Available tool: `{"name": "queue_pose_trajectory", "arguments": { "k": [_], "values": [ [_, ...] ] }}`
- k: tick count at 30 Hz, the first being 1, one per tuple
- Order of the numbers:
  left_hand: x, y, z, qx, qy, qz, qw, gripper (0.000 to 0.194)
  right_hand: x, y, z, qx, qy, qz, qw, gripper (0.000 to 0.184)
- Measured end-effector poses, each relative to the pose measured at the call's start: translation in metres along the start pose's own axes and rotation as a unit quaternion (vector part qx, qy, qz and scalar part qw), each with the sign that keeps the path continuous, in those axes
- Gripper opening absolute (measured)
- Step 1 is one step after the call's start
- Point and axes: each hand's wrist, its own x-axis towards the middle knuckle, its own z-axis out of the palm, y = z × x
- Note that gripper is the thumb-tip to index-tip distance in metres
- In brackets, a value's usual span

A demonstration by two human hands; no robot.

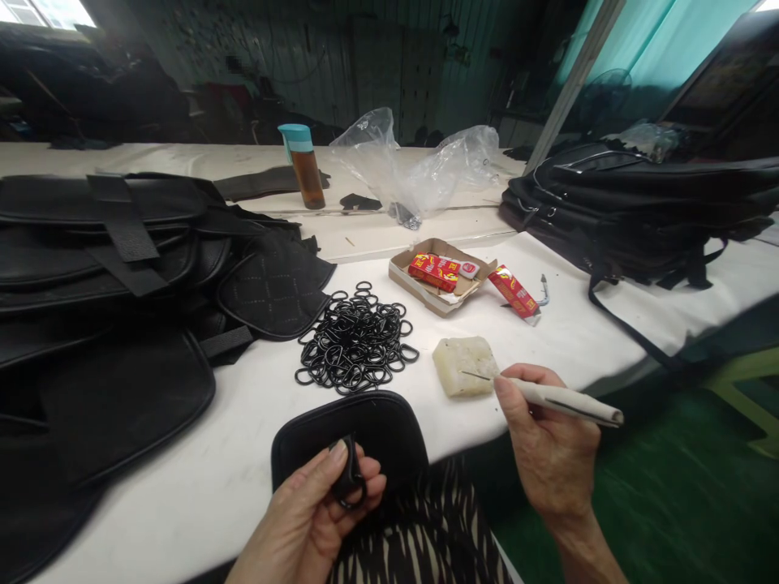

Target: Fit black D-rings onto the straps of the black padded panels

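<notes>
The left hand (316,507) pinches a small black strap loop (348,478) threaded with a black ring, thumb pressed over it and fingers (371,487) curled beneath; the loop sits at the near edge of a rounded black padded piece (389,430) lying on the white table (200,478). The loop is short, dark and folded, its long axis running roughly up and away from the person. The right hand (548,442) grips a pale-handled awl (563,401) between thumb and fingertips, closed tight round the handle. The awl lies nearly level, handle toward the right, its thin needle pointing left and touching a pale waxy block (466,365). Just beyond lie a heap of black rings (356,341), an open cardboard box (441,276) with red packets, black bag panels (109,268) on the left, and a black backpack (639,211) on the right
</notes>
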Motion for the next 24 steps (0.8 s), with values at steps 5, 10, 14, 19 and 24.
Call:
{"name": "queue_pose_trajectory", "arguments": {
  "k": [5, 10, 14, 19, 24],
  "values": [
    [-0.002, 0.001, 0.002, 0.007, 0.009, -0.003, 1.000, 0.015, 0.001, 0.000, 0.003, 0.004, -0.007, -0.008, 1.000, 0.016],
    [-0.004, 0.003, 0.002, 0.011, 0.001, -0.014, 1.000, 0.014, 0.001, 0.001, 0.005, 0.001, -0.015, -0.021, 1.000, 0.015],
    [0.000, 0.003, -0.003, 0.009, -0.009, -0.040, 0.999, 0.012, 0.002, 0.003, 0.009, -0.005, -0.026, -0.024, 0.999, 0.016],
    [0.007, 0.000, -0.012, -0.023, -0.050, -0.064, 0.996, 0.010, 0.001, -0.004, 0.004, 0.002, -0.013, -0.016, 1.000, 0.016],
    [0.010, -0.002, -0.018, -0.037, -0.084, -0.053, 0.994, 0.010, -0.007, -0.021, -0.010, 0.020, 0.014, 0.003, 1.000, 0.016]
  ]
}}
